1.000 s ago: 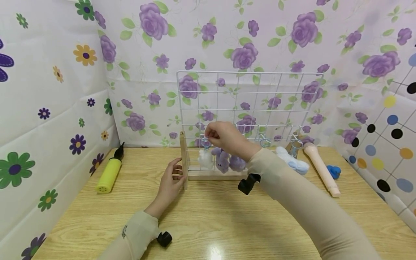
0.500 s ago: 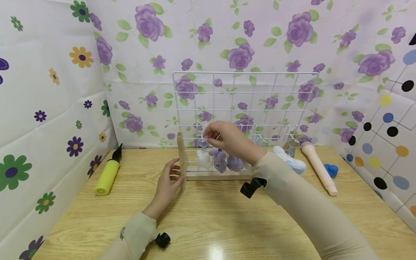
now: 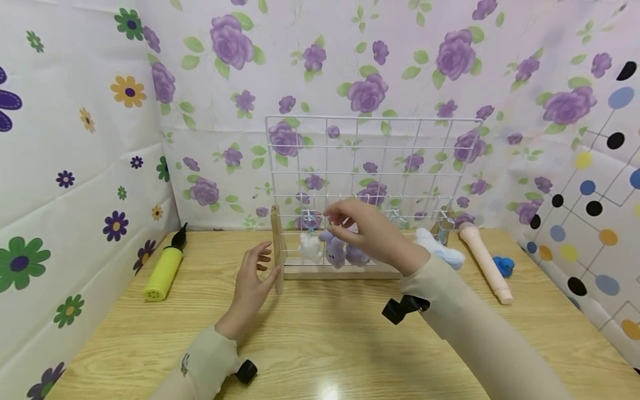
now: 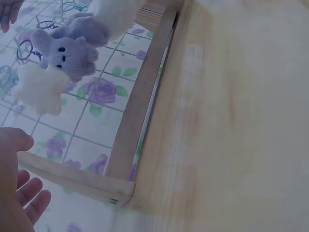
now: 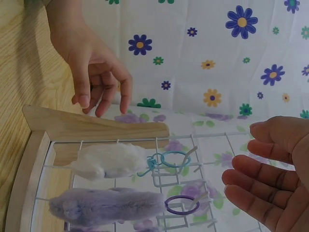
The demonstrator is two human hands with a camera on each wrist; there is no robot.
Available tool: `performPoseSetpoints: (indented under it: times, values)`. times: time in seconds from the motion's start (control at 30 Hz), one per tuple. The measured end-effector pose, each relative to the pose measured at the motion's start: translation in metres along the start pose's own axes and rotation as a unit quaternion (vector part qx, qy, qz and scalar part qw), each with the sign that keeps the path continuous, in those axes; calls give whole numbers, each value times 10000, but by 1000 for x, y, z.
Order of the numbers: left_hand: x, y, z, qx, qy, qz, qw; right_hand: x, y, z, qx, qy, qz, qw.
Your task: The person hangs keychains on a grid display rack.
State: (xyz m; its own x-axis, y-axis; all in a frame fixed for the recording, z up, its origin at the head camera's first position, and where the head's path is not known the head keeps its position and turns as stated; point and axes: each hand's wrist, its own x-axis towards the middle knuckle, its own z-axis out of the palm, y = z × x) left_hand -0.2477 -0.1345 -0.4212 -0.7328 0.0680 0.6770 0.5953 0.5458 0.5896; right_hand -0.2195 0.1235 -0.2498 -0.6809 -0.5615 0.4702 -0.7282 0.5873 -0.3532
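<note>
A white plush keychain [image 3: 310, 248] hangs by a teal ring [image 5: 175, 159] from a hook on the white wire grid rack [image 3: 372, 146]. Beside it hangs a purple plush keychain [image 3: 334, 251], its purple ring [image 5: 182, 205] on another hook. My right hand [image 3: 367, 229], fingers relaxed and holding nothing, is in front of the grid, just right of the white plush's ring. Nearest to my left hand [image 3: 254, 278] is the rack's left wooden post [image 3: 277, 250]; its fingers are spread loosely beside the post, and they hold nothing.
A second purple plush [image 3: 357, 255] and a white-and-blue plush [image 3: 440, 250] hang farther right. On the table [image 3: 320, 333] lie a yellow hand pump [image 3: 165, 272] at left, and a pale pink tube [image 3: 485, 264] and blue toy [image 3: 504, 266] at right.
My right hand has let go of the teal ring and drawn back to the right, its fingers loosening. My left hand has eased slightly left, away from the wooden post.
</note>
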Motion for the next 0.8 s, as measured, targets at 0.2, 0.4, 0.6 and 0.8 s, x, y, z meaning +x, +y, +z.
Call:
performPoseSetpoints:
  times: [0.2, 0.4, 0.6, 0.8]
  values:
    - [2, 6, -3, 313, 49, 462, 9984, -16, 4, -2, -43, 14, -172, 9998]
    - [5, 15, -5, 739, -56, 947, 9927, -35, 8, -6, -304, 89, -407, 9987]
    - [6, 32, -10, 1554, -417, 1694, 9723, -59, 11, -11, -110, -163, 111, 9997]
    - [3, 45, -14, 2095, -1050, 1865, 9541, -84, 17, -4, -180, -97, 251, 9995]
